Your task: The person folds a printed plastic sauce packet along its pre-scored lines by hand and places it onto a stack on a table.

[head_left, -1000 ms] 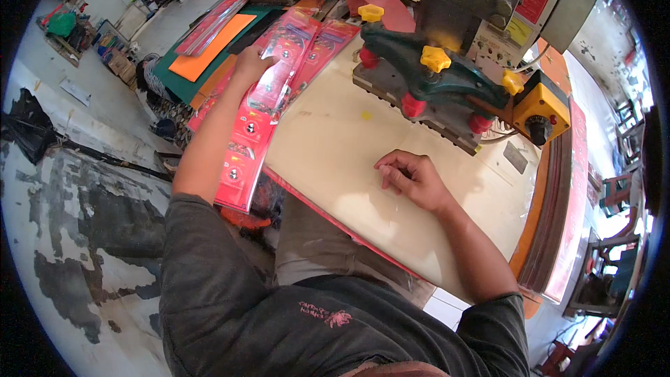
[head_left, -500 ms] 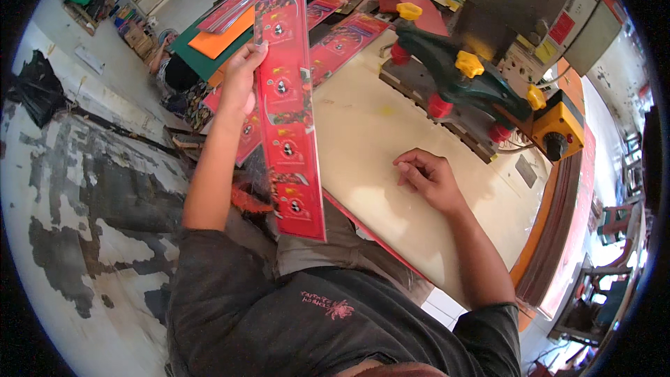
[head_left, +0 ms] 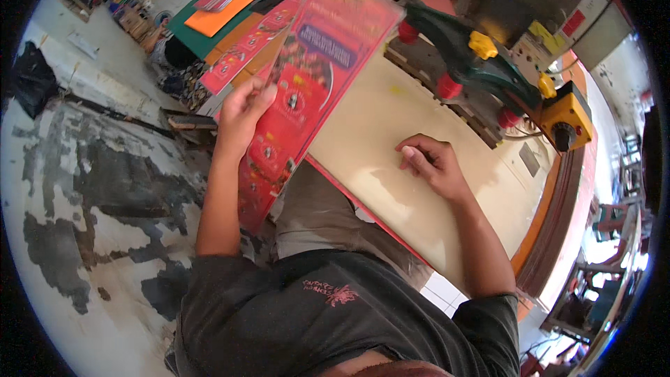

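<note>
My left hand [head_left: 244,113] grips a long red printed card [head_left: 317,87] by its left edge, thumb on top. The card bears small pictures and a dark blue label, and it slants from the upper right down toward my lap, slightly blurred. On the cream tabletop [head_left: 363,136] lies my right hand [head_left: 438,167], fingers curled in with the thumb against them and nothing visible in them. More red printed cards [head_left: 234,63] lie past my left hand, partly covered by the held one.
Right of the tabletop stands a machine with a dark green arm [head_left: 453,49], yellow knobs [head_left: 483,45] and a yellow control box [head_left: 567,126]. Orange sheets [head_left: 234,8] lie on a green board [head_left: 187,43] at the far left. A stack of brown sheets [head_left: 551,223] edges the right side.
My left hand has turned the red card from nearly upright to a slant, its top now further right and its broad face showing more. My right hand has stayed nearly in place.
</note>
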A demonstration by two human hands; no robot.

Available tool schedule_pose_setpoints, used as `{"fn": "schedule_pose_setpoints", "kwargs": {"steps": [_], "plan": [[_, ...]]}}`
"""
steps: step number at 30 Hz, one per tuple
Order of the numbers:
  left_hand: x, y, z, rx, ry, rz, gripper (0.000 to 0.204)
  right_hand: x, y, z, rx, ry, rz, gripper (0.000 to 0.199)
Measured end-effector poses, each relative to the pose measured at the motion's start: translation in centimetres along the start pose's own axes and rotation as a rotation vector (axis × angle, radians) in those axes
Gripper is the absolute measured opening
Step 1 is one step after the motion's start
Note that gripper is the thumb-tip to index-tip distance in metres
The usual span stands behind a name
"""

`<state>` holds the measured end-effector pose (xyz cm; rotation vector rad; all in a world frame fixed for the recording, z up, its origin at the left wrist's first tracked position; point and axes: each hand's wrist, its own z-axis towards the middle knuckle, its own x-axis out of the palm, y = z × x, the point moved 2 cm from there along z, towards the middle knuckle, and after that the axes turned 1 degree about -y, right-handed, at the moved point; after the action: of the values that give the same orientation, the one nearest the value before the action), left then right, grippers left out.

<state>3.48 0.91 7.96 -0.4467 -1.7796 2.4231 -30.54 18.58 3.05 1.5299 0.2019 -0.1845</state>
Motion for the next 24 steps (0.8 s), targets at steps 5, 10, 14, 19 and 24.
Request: {"fn": "schedule_pose_setpoints", "kwargs": {"steps": [5, 10, 14, 19, 24], "plan": [[0.3, 1.2, -3.0, -0.048, 0.147, 0.076, 0.028, -0.1, 1.0, -0.5, -0.141, 0.027, -0.139, 0.039], [2.0, 2.6, -5.4, -0.106, 0.241, 0.043, 0.029, -0.1, 2.5, -0.7, -0.234, -0.091, 0.235, 0.063], [2.9, 2.9, -7.0, -0.087, 0.308, 0.109, 0.029, -0.4, 4.7, -1.1, -0.134, -0.111, 0.338, 0.068], [4.9, 1.8, -7.5, -0.093, 0.410, 0.076, 0.024, -0.3, 6.0, -1.8, -0.003, -0.167, 0.260, 0.059], [6.5, 1.0, -8.3, -0.190, 0.433, -0.085, 0.022, -0.1, 7.1, -2.1, -0.094, -0.221, 0.294, 0.060]]}}
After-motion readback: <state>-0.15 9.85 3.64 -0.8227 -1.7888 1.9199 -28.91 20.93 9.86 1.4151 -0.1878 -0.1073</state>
